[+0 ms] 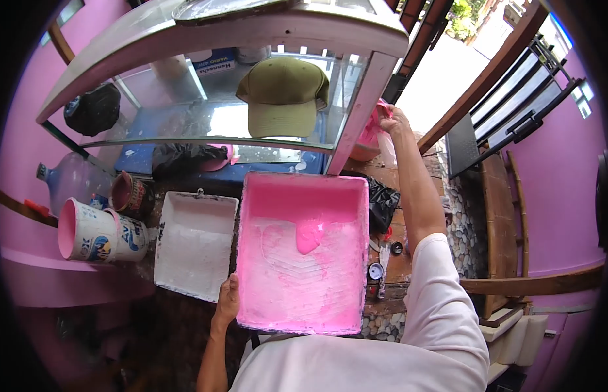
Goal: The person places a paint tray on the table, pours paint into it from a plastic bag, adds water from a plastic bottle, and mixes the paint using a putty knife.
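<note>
My left hand grips the left edge of a paint tray, thumb on the rim. The tray is coated in pink, with a pool of wet pink paint at its middle and more at the far end. My right hand reaches out to the far right, its fingers closed on something pink and crumpled, which looks like plastic. This hangs at the rim of a pink-stained container, partly hidden behind the cabinet's corner post.
A second, whitish paint tray lies left of the pink one. Paint buckets and a large water bottle stand farther left. Ahead is a glass cabinet with an olive cap. A black plastic bag and small lids lie at right.
</note>
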